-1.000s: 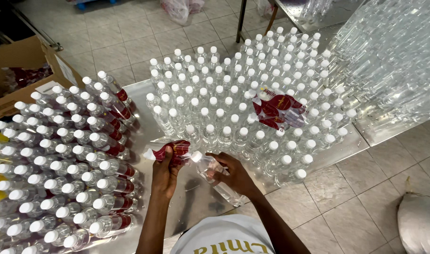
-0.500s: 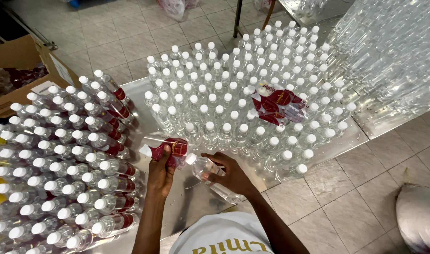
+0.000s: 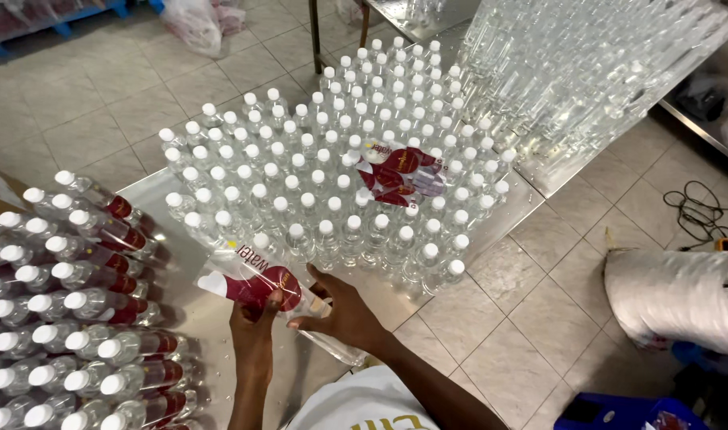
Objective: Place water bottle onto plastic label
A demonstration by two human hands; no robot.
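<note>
Raised now, labelled bottle [image 3: 256, 279] lies tilted between both hands [image 3: 300, 322].

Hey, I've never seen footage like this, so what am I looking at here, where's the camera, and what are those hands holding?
There is no machine here. The view comes from a camera worn on a person's head, looking down at their own two bare hands. The left hand and right hand together hold a clear plastic bottle lying on its side, with a red and white label sleeve around it. They work over a shiny metal table. Ahead stands a big cluster of upright unlabelled bottles with white caps, with a stack of loose labels resting on top. To the left, labelled bottles lie in rows.
</note>
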